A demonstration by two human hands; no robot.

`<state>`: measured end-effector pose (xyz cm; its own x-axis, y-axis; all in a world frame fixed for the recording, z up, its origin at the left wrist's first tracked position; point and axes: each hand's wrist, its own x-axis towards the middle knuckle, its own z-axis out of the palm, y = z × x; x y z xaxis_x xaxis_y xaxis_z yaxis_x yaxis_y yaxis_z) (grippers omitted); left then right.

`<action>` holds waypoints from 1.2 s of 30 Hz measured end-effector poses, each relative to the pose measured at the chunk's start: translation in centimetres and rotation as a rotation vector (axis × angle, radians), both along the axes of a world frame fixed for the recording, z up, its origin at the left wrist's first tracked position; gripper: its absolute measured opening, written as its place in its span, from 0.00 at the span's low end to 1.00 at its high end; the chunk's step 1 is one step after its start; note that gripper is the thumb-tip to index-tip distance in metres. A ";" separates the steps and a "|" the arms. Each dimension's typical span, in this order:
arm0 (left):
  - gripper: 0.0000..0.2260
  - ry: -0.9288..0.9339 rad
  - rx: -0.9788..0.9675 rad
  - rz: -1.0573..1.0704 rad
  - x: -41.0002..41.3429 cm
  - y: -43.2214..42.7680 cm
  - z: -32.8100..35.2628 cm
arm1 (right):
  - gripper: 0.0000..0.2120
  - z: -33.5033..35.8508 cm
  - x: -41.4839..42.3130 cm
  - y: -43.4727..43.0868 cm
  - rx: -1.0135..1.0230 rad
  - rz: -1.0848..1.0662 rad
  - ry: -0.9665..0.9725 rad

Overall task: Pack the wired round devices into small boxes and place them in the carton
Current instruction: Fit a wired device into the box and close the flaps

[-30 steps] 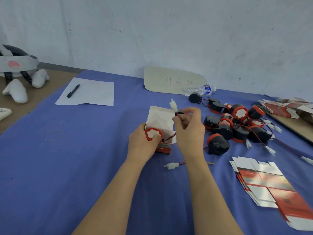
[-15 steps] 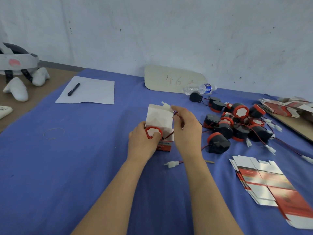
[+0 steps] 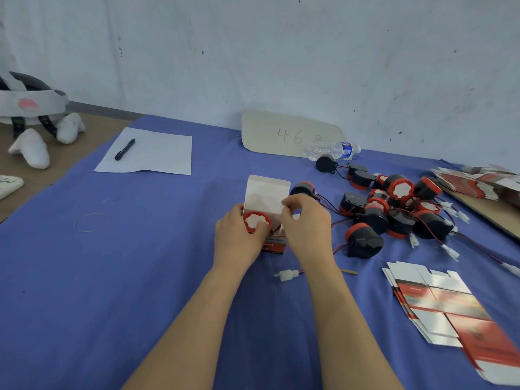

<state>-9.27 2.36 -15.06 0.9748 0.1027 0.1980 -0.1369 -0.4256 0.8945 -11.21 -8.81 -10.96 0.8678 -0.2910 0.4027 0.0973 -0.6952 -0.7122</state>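
The left hand point(image 3: 239, 237) grips the small box point(image 3: 267, 204) standing mid-surface point(image 3: 140, 277), thumb pressed on the red-rimmed round device point(image 3: 256, 220) in its open mouth, while the right hand point(image 3: 306, 223) just beside it pinches the box's right edge below the raised flap. A cardboard sign point(image 3: 289, 133) against the wall reads "46" in red; the box's print is too small to read. Far left lies paper point(image 3: 157, 156) with a pen point(image 3: 124, 149), then a rubber band point(image 3: 91, 221), a white connector point(image 3: 287, 275) by the right wrist, and at right a pile of wired devices point(image 3: 394, 209) and flat box blanks point(image 3: 439, 299).
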 end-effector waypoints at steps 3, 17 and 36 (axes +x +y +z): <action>0.17 -0.001 0.000 0.003 0.0 0.0 0.0 | 0.16 1.1 -0.3 -0.6 0.079 -0.003 0.013; 0.17 0.019 0.019 0.034 0.2 -0.3 0.0 | 0.15 1.3 -0.3 1.6 -0.299 0.150 -0.048; 0.18 -0.015 0.027 0.033 0.3 -0.1 -0.2 | 0.16 0.0 0.2 0.4 -0.175 0.243 -0.038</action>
<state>-8.93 2.27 -15.27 0.9678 0.1288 0.2162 -0.1362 -0.4543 0.8804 -11.01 -8.42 -10.97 0.8867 -0.0002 0.4624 0.3002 -0.7603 -0.5760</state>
